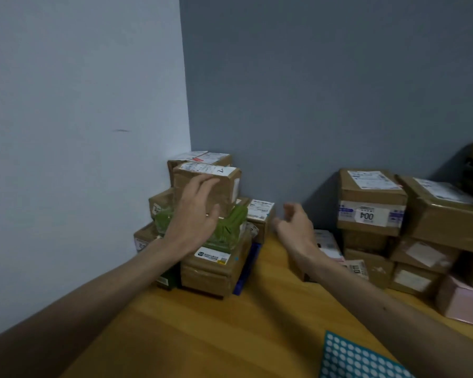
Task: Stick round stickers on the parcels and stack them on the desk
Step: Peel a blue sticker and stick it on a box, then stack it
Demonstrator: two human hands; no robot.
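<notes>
A stack of brown cardboard parcels stands in the wall corner on the wooden desk (202, 336). The top small parcel (224, 186), with a white label, sits on a green-wrapped parcel (230, 227). My left hand (194, 211) lies against the small parcel's front face with its fingers fairly straight. To the right of the stack my right hand (295, 222) hovers over the desk, fingers loosely curled, holding nothing. A teal sheet of round white stickers (358, 358) lies at the desk's near right edge.
A second pile of brown parcels (372, 203) stands at the right against the grey wall, one marked 004. A pink box (464, 301) sits at the far right. A blue item (246, 268) lies under the corner stack. Bare desk stretches between the piles.
</notes>
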